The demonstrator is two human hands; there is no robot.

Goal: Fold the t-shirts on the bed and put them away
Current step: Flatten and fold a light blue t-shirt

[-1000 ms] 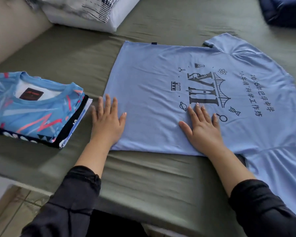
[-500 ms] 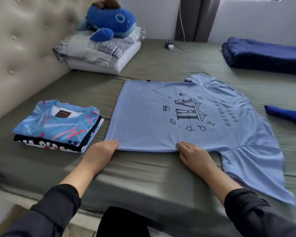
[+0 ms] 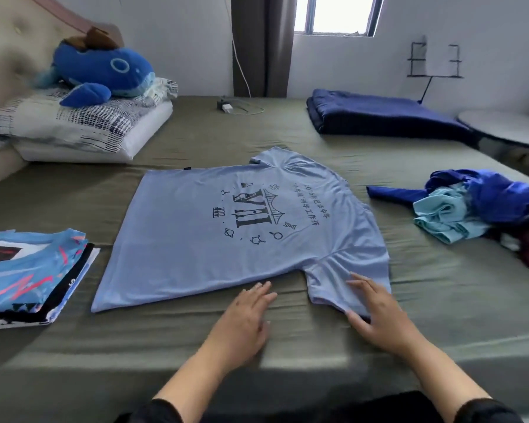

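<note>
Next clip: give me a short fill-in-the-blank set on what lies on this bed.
1. The light blue t-shirt lies spread flat with its print facing ____.
2. The right hand rests on the shirt's near ____.
3. The blue whale toy sits on a ____.
4. The folded shirts are stacked to the spread shirt's ____.

Missing words: up; sleeve; pillow; left

Plain white walls (image 3: 180, 41) enclose the room. A barred window (image 3: 333, 13) in the far wall lets in pale daylight, with a dark grey curtain (image 3: 261, 44) hanging beside it. A beige tufted headboard (image 3: 3, 50) stands at the left of the bed with its olive-green sheet (image 3: 196, 331). A black wire wall shelf (image 3: 434, 61) hangs at the right, above a round grey side table (image 3: 507, 126).
</note>
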